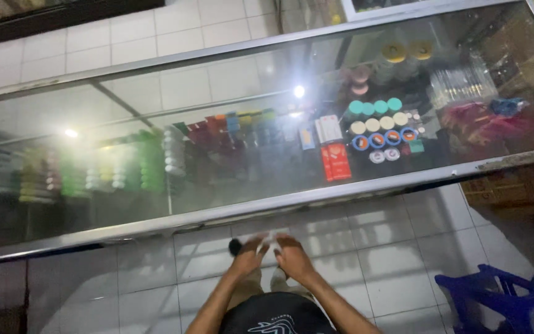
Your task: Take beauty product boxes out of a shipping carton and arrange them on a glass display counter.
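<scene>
At the bottom centre of the frame we see our left hand (248, 255) and our right hand (292, 256) held close together above the floor, the fingers (279, 242) of both loosely spread and partly open. A small pale scrap, perhaps crumpled paper or cloth (269, 237), shows between the fingertips; motion blur keeps us from telling whether either hand truly grips it or only touches it. A small dark rounded object (235, 247) sits just beside the left hand, too blurred to identify.

Our judgement is that a grip this loose could let the pale scrap slip and fall to the glossy white tiled floor (372, 260) below.

Outward from the hands, bare forearms lead down to a dark shirt (279, 318) at the bottom edge. Above the hands, a long glass display case with a metal frame (248, 207) crosses the whole frame on a slant. Inside it we see rows of green and pale stacked containers (137, 164) at left, red flat boxes (336, 161) near centre, and round lidded tins in teal, cream and blue (381, 127) at right. A blue plastic stool (495, 294) stands at lower right.
</scene>
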